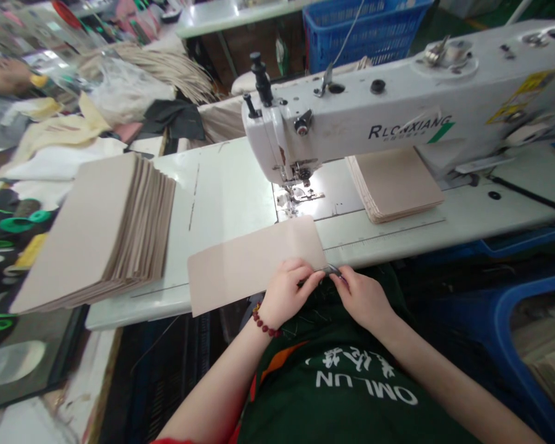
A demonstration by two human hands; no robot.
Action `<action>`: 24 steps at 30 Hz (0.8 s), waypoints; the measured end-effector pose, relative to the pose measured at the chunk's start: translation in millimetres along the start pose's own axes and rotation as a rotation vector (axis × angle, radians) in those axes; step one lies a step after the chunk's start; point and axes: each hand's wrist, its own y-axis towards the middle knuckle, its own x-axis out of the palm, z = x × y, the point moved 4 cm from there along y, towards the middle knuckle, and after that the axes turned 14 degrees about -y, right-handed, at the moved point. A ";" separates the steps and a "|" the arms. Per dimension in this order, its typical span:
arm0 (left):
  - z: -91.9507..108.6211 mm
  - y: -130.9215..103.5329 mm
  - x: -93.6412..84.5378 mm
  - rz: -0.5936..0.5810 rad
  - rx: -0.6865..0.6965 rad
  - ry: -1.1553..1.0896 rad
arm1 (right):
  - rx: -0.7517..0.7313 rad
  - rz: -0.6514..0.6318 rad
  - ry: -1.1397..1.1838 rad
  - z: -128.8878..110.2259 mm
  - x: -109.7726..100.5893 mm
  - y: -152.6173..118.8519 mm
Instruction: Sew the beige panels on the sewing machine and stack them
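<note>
My left hand (289, 293), a beaded bracelet at its wrist, is closed on the near edge of a beige rectangular panel (240, 259) by its right corner. The panel lies flat on the sewing table, its far edge close to the needle area. In my right hand (363, 299) is a small dark metal tool that looks like thread snips (333, 270), its tip at the panel's near right corner. Fingers partly cover the tool. The sewing machine (277, 135) stands just beyond the panel.
A tall stack of beige panels (83, 228) sits on the left, and a smaller pile (398, 185) lies under the machine arm. Blue crates (365, 31) stand behind and a blue bin (504, 320) at right. Thread spools (16, 225) lie far left, near another person's arm (4, 77).
</note>
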 end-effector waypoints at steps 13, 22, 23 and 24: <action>-5.8 33.8 -1.4 0.021 -0.146 0.262 | 0.094 0.014 0.060 5.0 -3.4 6.2; -5.5 15.9 -11.1 -0.086 0.009 0.037 | 0.069 0.066 0.168 15.3 -7.4 7.8; -4.4 12.2 -12.6 -0.105 0.043 0.009 | 0.061 0.070 0.174 15.5 -7.3 8.4; -3.2 8.2 -13.7 -0.136 0.080 -0.019 | 0.056 0.073 0.178 15.4 -7.1 8.9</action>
